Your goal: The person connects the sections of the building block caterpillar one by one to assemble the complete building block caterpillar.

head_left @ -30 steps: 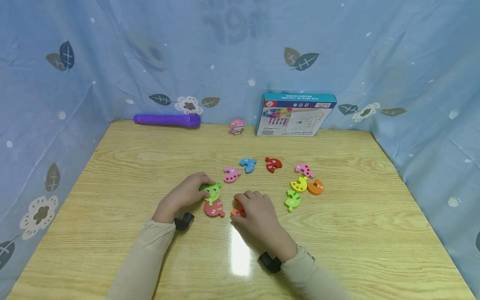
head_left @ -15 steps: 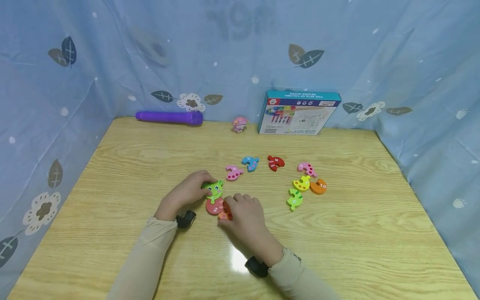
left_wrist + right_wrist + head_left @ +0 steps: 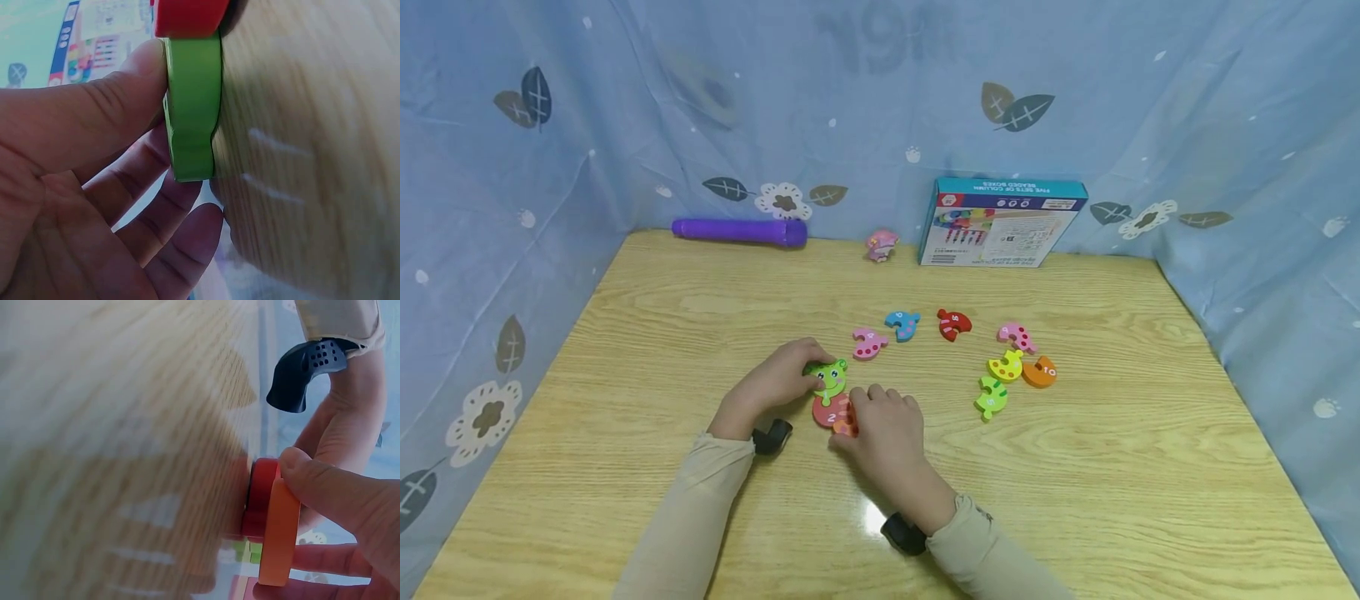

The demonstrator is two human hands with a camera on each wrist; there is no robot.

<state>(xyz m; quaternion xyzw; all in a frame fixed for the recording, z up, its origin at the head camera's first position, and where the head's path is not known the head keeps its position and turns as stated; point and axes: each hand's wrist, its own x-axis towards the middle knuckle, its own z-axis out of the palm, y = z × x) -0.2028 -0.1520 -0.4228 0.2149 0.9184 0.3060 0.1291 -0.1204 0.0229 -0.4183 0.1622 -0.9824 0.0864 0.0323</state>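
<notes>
My left hand [image 3: 775, 379] pinches the green smiling caterpillar-head puzzle piece [image 3: 831, 379], numbered 1, at its left side. In the left wrist view the thumb presses the upper face of the green piece [image 3: 195, 106]. Joined below the head is the red puzzle piece [image 3: 827, 413], numbered 2. My right hand [image 3: 889, 437] holds an orange spotted puzzle piece [image 3: 846, 426] between thumb and fingers, right at the red piece's right side. The right wrist view shows the orange piece [image 3: 281, 531] overlapping the red one [image 3: 257, 500]. My right fingers hide part of it.
Beyond the hands lie loose pink [image 3: 869, 344], blue [image 3: 902, 325] and red [image 3: 953, 324] pieces. To the right are light green [image 3: 992, 397], yellow [image 3: 1005, 367], orange [image 3: 1040, 372] and pink [image 3: 1017, 337] ones. A purple microphone [image 3: 737, 232], pink figurine [image 3: 881, 246] and box [image 3: 1000, 223] stand at the back.
My right hand has moved left, bringing the orange piece from a gap away up to the red piece. My left hand stays on the green head. The head view has shifted slightly.
</notes>
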